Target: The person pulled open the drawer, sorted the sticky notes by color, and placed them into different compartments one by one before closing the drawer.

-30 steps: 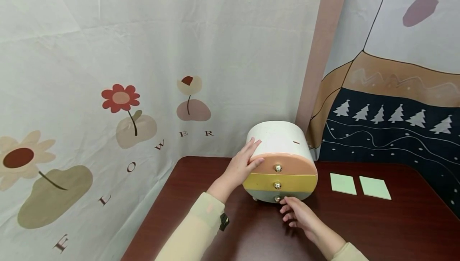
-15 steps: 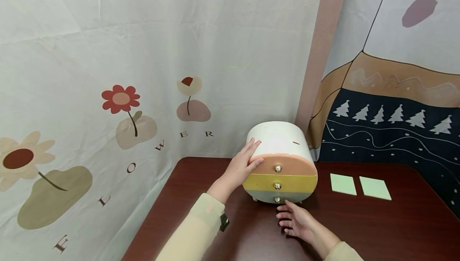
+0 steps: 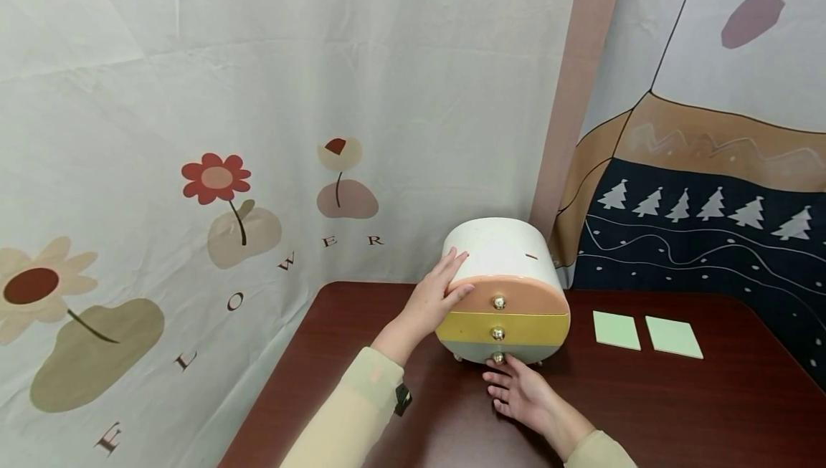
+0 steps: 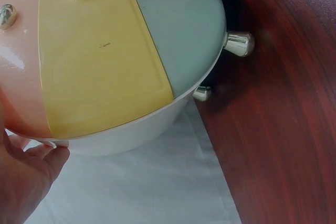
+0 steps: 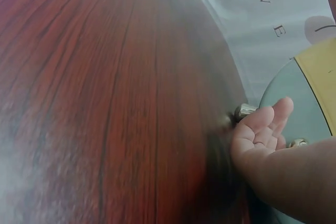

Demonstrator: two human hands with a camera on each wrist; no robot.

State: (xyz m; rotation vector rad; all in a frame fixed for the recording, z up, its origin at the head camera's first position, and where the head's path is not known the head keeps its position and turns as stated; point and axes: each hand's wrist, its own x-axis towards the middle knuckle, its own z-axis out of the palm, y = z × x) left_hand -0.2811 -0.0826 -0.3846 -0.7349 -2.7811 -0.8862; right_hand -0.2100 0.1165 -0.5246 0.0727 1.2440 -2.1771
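A small rounded drawer cabinet with a white shell stands on the table. Its front has an orange top drawer, a yellow middle drawer and a grey-green bottom drawer, all closed, each with a shiny round knob. My left hand rests on the cabinet's upper left side, fingers spread over the white shell and thumb on the orange front edge. At the bottom knob, my right hand has its thumb and forefinger close by, the other fingers loosely bent below. Whether they touch the knob is unclear.
Two pale green square pads lie side by side right of the cabinet. The dark red-brown table reaches back to a printed curtain. Short metal feet hold the cabinet off the tabletop.
My right hand has dipped slightly, then shifted left to the bottom knob. My left hand stays on the cabinet, and the drawers have not moved.
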